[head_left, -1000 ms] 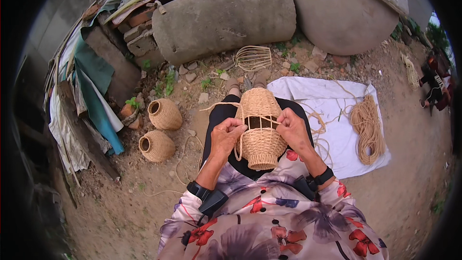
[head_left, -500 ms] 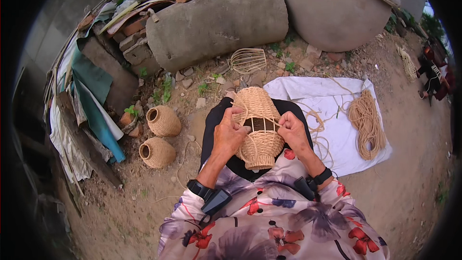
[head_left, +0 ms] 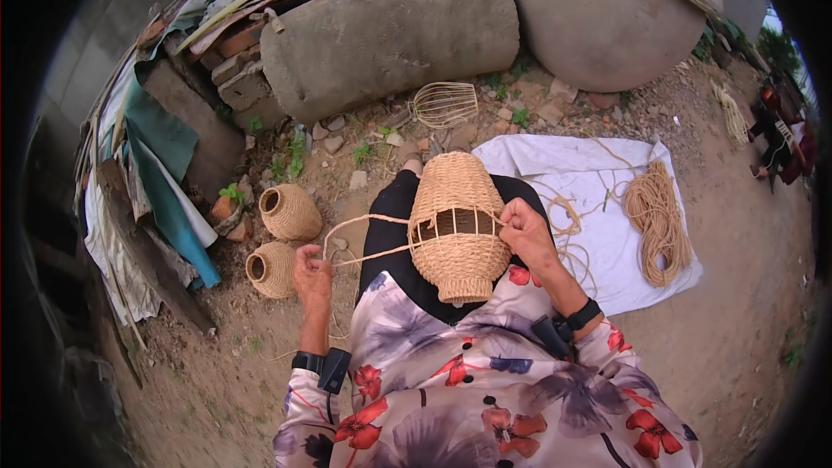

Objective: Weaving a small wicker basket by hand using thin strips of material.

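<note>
A partly woven vase-shaped basket (head_left: 459,264) lies across my lap, its narrow neck toward me. Bare upright ribs show in a gap around its middle, between two woven parts. Out to the left, my left hand (head_left: 313,274) is closed on a tan cord (head_left: 368,256), which runs in two strands back to the basket's left side. My right hand (head_left: 525,232) pinches at the right edge of the gap, by the ribs and cord there. Whether its fingertips hold cord or a rib is hard to make out.
Two finished small woven vases (head_left: 291,212) stand at the left. A white sheet (head_left: 624,295) at the right bears a coil of cord (head_left: 657,225). Ahead are a bare basket frame (head_left: 444,106) and a large concrete cylinder (head_left: 390,39). Another person (head_left: 784,134) is at far right.
My left hand has moved from the basket out to the left and toward me, drawing the cord into a long loop. My right hand stays at the basket's right side.
</note>
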Demonstrator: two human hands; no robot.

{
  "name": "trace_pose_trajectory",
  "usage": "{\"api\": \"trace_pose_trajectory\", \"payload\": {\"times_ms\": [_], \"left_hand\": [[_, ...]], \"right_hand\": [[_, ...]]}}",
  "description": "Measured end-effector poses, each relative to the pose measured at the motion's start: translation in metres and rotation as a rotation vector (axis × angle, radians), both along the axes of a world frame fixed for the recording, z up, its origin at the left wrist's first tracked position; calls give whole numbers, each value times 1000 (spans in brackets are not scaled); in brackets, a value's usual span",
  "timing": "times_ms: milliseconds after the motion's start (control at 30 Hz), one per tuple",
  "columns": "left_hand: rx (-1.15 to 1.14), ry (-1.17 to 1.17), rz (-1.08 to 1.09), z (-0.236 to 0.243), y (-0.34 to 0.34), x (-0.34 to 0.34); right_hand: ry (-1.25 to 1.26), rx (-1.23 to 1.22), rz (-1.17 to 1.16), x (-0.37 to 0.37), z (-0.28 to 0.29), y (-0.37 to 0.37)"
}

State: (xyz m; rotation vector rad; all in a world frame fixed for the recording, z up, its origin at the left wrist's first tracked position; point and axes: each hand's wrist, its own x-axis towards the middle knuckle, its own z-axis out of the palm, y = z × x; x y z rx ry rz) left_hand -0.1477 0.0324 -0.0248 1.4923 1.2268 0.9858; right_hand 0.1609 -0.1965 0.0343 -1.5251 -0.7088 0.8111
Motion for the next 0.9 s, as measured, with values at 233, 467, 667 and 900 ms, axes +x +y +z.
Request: {"api": "trace_pose_trajectory", "payload": {"times_ms": [233,467,667,900], "left_hand": [[-576,-362,-165,14,-11,3],[-699,-487,-553,56,-40,54],[-565,-268,-547,58,-63,108],[70,348,-364,77,-76,135]], "right_hand": [[-399,-8,-224,1,43,-5],[-844,-25,104,-28,69,44],[-1005,-114,33,-36,59,55],[-816,20,-89,-43,53,39]]}}
